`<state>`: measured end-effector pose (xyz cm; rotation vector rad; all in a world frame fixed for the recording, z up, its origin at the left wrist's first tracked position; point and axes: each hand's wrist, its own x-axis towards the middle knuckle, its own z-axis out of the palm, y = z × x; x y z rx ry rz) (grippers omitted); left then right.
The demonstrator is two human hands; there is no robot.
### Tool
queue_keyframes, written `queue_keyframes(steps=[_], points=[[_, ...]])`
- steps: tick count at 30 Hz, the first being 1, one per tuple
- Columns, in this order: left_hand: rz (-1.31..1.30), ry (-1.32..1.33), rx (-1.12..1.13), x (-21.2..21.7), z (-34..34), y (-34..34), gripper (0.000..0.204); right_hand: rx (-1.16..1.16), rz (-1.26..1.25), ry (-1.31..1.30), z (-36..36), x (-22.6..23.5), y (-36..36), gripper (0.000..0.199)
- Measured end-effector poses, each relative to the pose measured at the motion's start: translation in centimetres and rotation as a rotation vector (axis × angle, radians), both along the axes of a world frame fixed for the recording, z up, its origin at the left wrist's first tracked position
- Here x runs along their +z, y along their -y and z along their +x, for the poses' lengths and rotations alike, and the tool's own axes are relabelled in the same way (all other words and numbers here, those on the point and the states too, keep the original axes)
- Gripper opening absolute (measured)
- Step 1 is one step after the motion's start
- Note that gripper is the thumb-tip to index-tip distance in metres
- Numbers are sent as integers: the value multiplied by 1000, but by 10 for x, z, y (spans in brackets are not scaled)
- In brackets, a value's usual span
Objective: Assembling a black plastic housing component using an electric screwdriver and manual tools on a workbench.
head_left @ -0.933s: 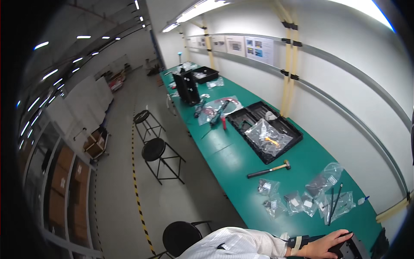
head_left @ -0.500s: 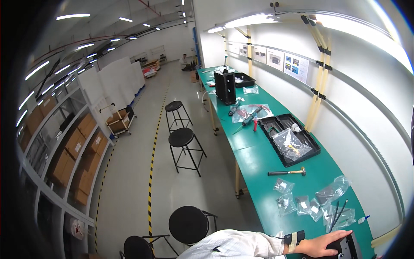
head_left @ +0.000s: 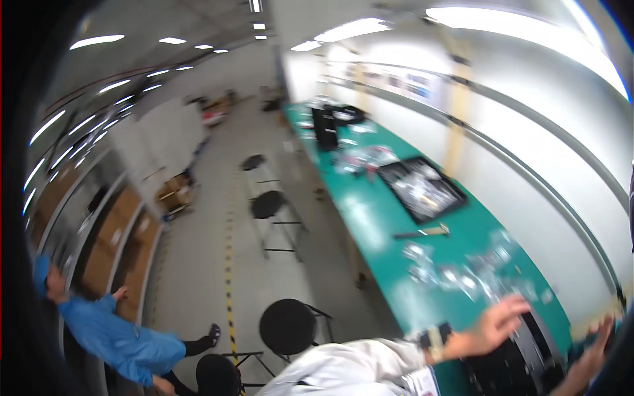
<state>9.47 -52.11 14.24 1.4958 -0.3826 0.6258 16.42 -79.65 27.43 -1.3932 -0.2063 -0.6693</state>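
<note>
My left hand (head_left: 500,325) is raised over a black case (head_left: 505,366) at the near end of the table, its fingers apart and holding nothing. My right hand (head_left: 592,360) is at the lower right edge of the picture, beside a dark teal thing. Motion smears its fingers, so whether they grip that thing is unclear. Beyond my left hand, several small clear plastic bags (head_left: 451,276) lie on the green table (head_left: 370,228). Past them lies a hammer (head_left: 422,232) with a dark grip, and then an open black tray (head_left: 422,214) holding clear bags.
A tall black case (head_left: 324,129) stands at the table's far end. Black stools (head_left: 288,326) line the table's left side. At the left, a person in a blue coat (head_left: 122,336) is in the aisle near shelves of cardboard boxes (head_left: 135,254).
My left hand has lifted off the black case. My right hand has come into view at the lower right. A person in blue has appeared at the left, and the view has shifted and blurred.
</note>
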Motion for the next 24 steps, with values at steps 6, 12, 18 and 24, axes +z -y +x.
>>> queue_keyframes(steps=[6, 12, 18, 24], points=[[165, 26, 295, -4, -10, -30, 26, 156, 65, 350, -70, 73, -67, 42], [98, -48, 176, -10, -1, -3, 35, 127, 238, 533, -128, 68, 58, 44], [-12, -50, 76, -14, -5, -4, 32, -75, 514, 135, -137, 0, 167, 26], [70, -62, 173, -23, -1, -10, 31, -320, 114, -613, -135, -135, 194, 20]])
